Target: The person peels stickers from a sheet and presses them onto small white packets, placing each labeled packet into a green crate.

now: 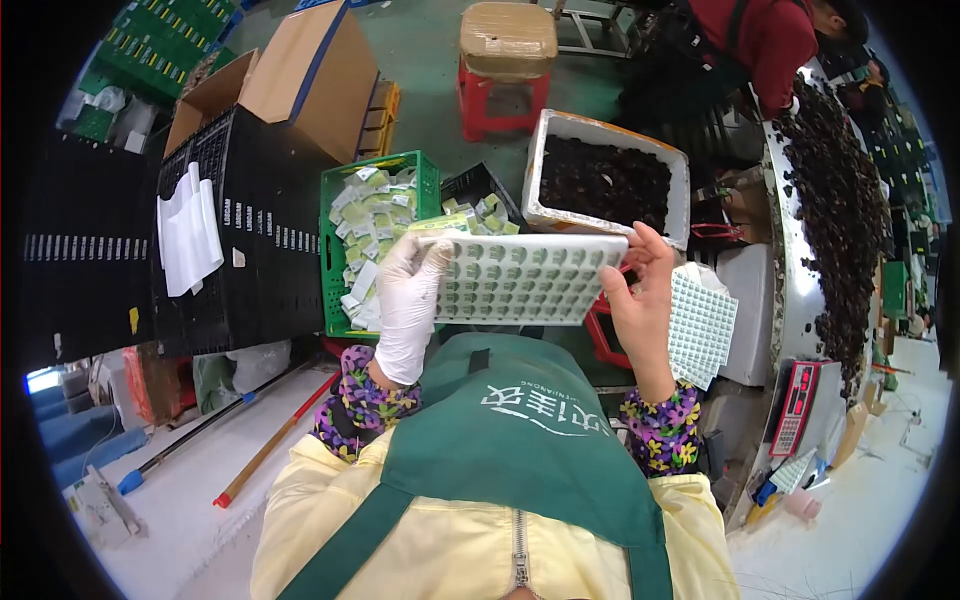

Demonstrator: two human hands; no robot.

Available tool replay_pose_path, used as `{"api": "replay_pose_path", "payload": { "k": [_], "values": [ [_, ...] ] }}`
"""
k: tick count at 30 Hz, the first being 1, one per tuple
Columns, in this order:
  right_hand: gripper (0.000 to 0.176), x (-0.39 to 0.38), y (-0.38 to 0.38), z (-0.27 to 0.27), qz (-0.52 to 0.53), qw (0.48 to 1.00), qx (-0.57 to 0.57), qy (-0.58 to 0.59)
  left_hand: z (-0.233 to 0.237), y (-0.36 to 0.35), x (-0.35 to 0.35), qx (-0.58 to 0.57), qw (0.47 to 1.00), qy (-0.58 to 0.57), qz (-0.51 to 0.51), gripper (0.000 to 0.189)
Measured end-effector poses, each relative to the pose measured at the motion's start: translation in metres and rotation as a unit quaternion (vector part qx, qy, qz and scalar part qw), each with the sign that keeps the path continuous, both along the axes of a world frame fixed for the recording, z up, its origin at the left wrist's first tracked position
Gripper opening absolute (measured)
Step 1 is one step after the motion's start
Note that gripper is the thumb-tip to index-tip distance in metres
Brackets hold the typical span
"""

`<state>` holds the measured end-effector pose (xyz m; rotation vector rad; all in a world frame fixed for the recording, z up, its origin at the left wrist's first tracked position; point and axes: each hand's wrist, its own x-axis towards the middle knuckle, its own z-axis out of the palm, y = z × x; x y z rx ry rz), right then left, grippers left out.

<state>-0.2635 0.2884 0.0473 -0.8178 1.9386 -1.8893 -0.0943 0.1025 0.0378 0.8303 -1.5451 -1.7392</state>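
I hold a white sheet of small green labels in front of my apron, its rows facing me. My left hand, in a white glove, is closed on the sheet's left edge. A green-and-white packet shows right above the gloved fingers. My bare right hand has its thumb and fingers closed at the sheet's right edge. Below and beside that hand lies another sheet of small green labels. Past my left hand stands a green crate with many small green-and-white packets in it.
Beyond the sheet sits a white foam box holding dark brown pieces. Black crates and a cardboard box stand left. A red stool is ahead. A person in a dark red sleeve works at the right table, near a red scale.
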Motion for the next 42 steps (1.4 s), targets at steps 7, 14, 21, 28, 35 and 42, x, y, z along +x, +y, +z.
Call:
{"api": "replay_pose_path", "payload": {
  "k": [7,14,21,28,35,42],
  "values": [
    [0.047,-0.005,0.002,0.012,0.032,0.977,0.114,0.179,-0.005,-0.005,0.003,0.093,0.994,0.063,-0.001,0.022],
    [0.041,-0.002,0.005,0.010,-0.001,0.982,0.138,0.127,-0.007,-0.004,0.003,0.100,0.992,0.079,-0.010,0.023],
    [0.019,0.000,0.003,0.002,-0.024,0.995,0.071,-0.067,-0.006,-0.005,0.003,0.078,0.996,0.037,0.002,0.019],
    [0.028,-0.007,0.012,-0.005,-0.006,0.984,0.136,-0.118,-0.010,-0.006,0.006,0.058,0.998,-0.006,0.004,0.019],
    [0.018,-0.022,-0.003,0.039,0.023,0.883,0.197,0.425,0.006,-0.004,0.006,-0.014,0.999,-0.052,-0.005,0.019],
    [0.015,-0.025,-0.001,0.033,0.110,0.806,0.098,0.573,0.012,-0.004,0.007,0.004,0.996,-0.088,0.008,0.018]
  ]
}}
